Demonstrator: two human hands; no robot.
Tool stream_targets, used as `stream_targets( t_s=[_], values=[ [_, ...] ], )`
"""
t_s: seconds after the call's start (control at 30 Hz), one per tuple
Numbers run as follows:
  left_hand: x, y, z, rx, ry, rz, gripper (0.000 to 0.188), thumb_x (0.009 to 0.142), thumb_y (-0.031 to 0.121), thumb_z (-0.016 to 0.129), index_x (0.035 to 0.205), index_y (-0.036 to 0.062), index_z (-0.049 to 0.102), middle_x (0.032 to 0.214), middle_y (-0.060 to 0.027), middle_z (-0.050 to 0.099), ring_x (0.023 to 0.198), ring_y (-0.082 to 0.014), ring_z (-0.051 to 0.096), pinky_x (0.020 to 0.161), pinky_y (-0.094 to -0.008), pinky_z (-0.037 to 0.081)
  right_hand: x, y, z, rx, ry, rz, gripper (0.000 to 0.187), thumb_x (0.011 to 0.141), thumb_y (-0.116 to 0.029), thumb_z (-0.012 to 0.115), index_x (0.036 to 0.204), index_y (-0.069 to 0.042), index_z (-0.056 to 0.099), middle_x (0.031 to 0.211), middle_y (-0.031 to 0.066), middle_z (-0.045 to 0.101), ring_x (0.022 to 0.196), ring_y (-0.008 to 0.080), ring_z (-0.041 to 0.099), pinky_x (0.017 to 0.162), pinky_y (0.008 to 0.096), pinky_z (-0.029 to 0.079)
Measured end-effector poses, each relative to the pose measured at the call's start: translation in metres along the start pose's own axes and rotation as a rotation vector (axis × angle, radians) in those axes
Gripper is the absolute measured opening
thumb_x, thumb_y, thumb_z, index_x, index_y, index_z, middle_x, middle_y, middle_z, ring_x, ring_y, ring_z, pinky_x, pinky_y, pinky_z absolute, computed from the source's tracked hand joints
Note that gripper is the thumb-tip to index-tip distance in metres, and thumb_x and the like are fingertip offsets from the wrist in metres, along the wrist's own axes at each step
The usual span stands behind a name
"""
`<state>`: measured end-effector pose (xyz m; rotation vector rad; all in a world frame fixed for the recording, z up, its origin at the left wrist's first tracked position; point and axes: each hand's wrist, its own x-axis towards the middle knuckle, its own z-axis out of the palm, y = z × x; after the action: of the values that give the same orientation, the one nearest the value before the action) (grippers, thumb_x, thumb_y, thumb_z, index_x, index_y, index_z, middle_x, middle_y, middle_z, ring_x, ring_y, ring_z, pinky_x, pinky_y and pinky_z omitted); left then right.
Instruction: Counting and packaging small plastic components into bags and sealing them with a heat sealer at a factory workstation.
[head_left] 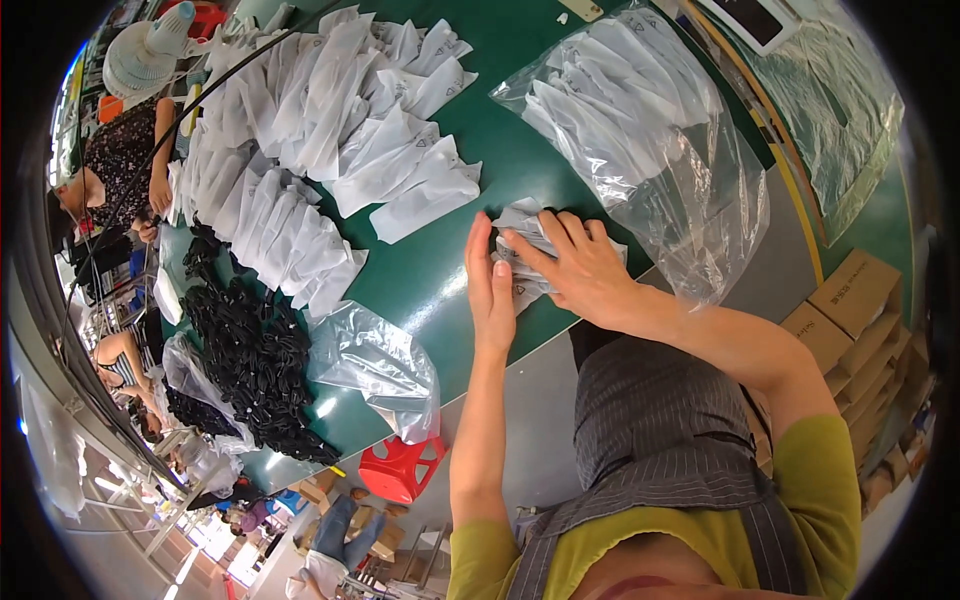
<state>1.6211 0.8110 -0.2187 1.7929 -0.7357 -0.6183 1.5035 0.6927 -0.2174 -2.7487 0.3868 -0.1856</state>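
A small stack of frosted white plastic pouches [525, 218] lies on the green table near its front edge, between my two hands. My left hand [490, 285] stands on edge along the left side of the stack, its fingers stretched out. Across the top of the pouches rests my right hand [585, 265], flat with its fingers spread, hiding much of them. Just beyond the right hand is a large clear plastic bag [715, 205] with many similar white pouches [620, 90] inside it. Rows of more filled-looking white pouches [320, 110] spread over the table to the left.
At left is a heap of black cables [245, 350], with an empty clear bag [375, 365] beside it at the table edge. Below stands a red stool [402, 468]. Cardboard boxes [850, 295] are stacked at right. A co-worker [125, 165] sits across the table at far left.
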Motion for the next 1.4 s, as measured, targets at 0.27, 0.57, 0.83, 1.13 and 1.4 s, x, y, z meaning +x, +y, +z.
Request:
stream_targets(
  t_s=[0.27, 0.57, 0.83, 1.13, 1.4],
  values=[
    [-0.053, 0.062, 0.013, 0.113, 0.181, 0.140, 0.028, 0.099, 0.005, 0.044, 0.124, -0.0043, 0.053, 0.128, -0.0169, 0.055, 0.115, -0.0272, 0.055, 0.089, -0.0387, 0.053, 0.016, -0.003, 0.004, -0.006, -0.030, 0.119, 0.100, 0.060, -0.013, 0.080, 0.149, -0.017, 0.036, 0.120, 0.0204, 0.047, 0.099, 0.0338, 0.048, 0.078, 0.0421, 0.038],
    [-0.113, 0.119, 0.056, 0.074, -0.022, 0.575, 0.058, 0.080, 0.020, 0.075, 0.128, -0.0013, 0.051, 0.134, -0.0214, 0.045, 0.116, -0.0379, 0.050, 0.100, -0.0491, 0.040, -0.084, 0.016, -0.205, 1.221, -0.295, 0.429, 0.109, 0.069, -0.026, 0.075, 0.155, -0.003, 0.012, 0.147, 0.0185, 0.036, 0.136, 0.0286, 0.039, 0.114, 0.0394, 0.028],
    [-0.033, 0.095, 0.136, 0.233, -0.195, 0.411, 0.050, 0.076, 0.001, 0.071, 0.124, -0.0015, 0.057, 0.103, -0.0162, 0.064, 0.092, -0.0322, 0.062, 0.081, -0.0420, 0.049, -0.158, 0.075, -0.166, 0.681, -0.292, 0.721, 0.098, 0.072, -0.025, 0.074, 0.152, 0.000, 0.022, 0.142, 0.0258, 0.039, 0.134, 0.0375, 0.040, 0.111, 0.0391, 0.034],
    [-0.005, 0.143, 0.096, 0.227, -0.134, 0.708, 0.035, 0.073, -0.003, 0.074, 0.107, -0.0028, 0.066, 0.065, -0.0068, 0.057, 0.055, -0.0212, 0.058, 0.050, -0.0338, 0.046, 0.025, 0.130, -0.072, 0.151, 0.495, 0.179, 0.093, 0.079, -0.036, 0.072, 0.153, -0.009, 0.023, 0.132, 0.0295, 0.046, 0.118, 0.0440, 0.048, 0.097, 0.0520, 0.041],
    [0.008, 0.123, 0.071, 0.139, -0.403, 0.698, 0.046, 0.075, 0.019, 0.080, 0.116, 0.0027, 0.066, 0.070, -0.0045, 0.058, 0.058, -0.0213, 0.055, 0.051, -0.0335, 0.044, 0.072, 0.170, -0.070, -0.335, 0.466, 0.268, 0.077, 0.080, -0.031, 0.075, 0.145, -0.007, 0.040, 0.138, 0.0267, 0.044, 0.125, 0.0415, 0.046, 0.100, 0.0491, 0.039]
  ],
)
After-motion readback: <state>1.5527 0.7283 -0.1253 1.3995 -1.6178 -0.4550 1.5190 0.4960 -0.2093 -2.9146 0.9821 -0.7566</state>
